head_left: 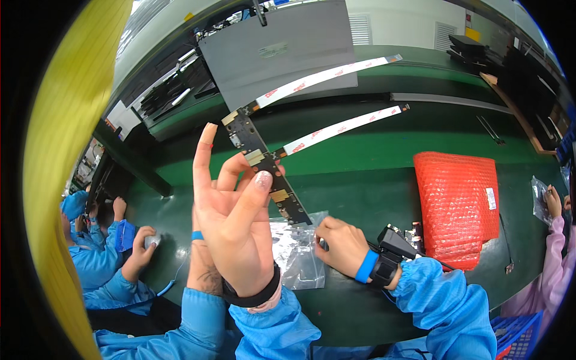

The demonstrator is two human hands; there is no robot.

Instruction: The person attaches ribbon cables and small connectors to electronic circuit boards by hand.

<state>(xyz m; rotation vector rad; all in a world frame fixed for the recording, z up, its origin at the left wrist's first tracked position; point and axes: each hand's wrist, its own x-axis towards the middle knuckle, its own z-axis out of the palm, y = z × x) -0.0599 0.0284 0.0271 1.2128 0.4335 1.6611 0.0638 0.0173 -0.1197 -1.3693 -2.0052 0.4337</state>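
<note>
My left hand (239, 219) pinches a long narrow black circuit board (264, 156), held up slantwise above the table. Two white ribbon cables with red print, the upper ribbon cable (327, 77) and the lower ribbon cable (342, 129), stick out from it to the right. One finger at the left stands straight up, away from the board. My right hand (343, 245) is near the board's lower end, fingers curled together; what they hold, if anything, is hidden. Beneath the hands lies a clear plastic bag (300, 264), close to my right fingertips.
A red bubble-wrap pouch (456, 204) lies to the right, with small circuit parts (414, 234) beside it. Co-workers sit at both sides; one blue-sleeved forearm (203, 273) reaches in beside my left arm. A grey panel (282, 48) stands behind. A blue basket (519, 336) is lower right.
</note>
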